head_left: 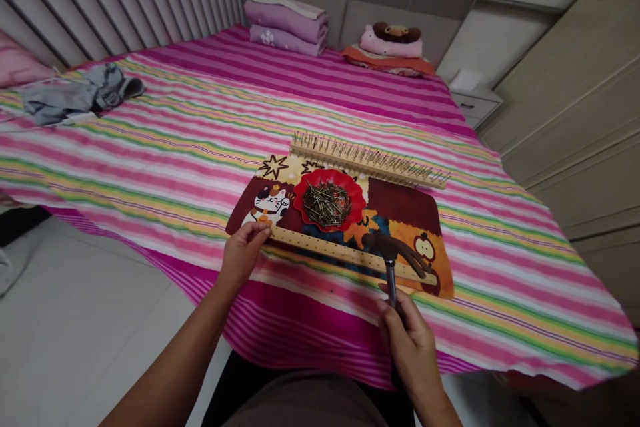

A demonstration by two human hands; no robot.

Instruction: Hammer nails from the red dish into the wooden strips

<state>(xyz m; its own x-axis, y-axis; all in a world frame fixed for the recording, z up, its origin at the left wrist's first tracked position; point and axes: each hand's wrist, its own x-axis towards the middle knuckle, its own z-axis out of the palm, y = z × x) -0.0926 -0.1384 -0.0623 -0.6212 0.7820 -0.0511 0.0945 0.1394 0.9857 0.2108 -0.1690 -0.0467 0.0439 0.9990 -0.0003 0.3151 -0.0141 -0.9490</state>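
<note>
A claw hammer point(391, 283) is in my right hand point(411, 340), the fingers wrapped round its handle. Its dark head lies over the right part of a pale wooden strip point(320, 248) dotted with rows of small dark marks. At the strip's left end, my left hand point(243, 253) has thumb and fingers closed on the wood; whether a nail is also between them I cannot tell. Just beyond the strip sits a red scalloped bowl point(300, 203) full of nails point(327, 203). Farther back lies a second wooden strip point(360, 163) with many nails standing up from it.
A patterned mat point(405, 203) with a cat picture lies under the bowl and near strip, on a bed with a striped sheet point(165, 140). Grey clothing point(83, 93) lies at left. Folded purple bedding point(287, 23) and a pink pile point(390, 47) stand by the headboard.
</note>
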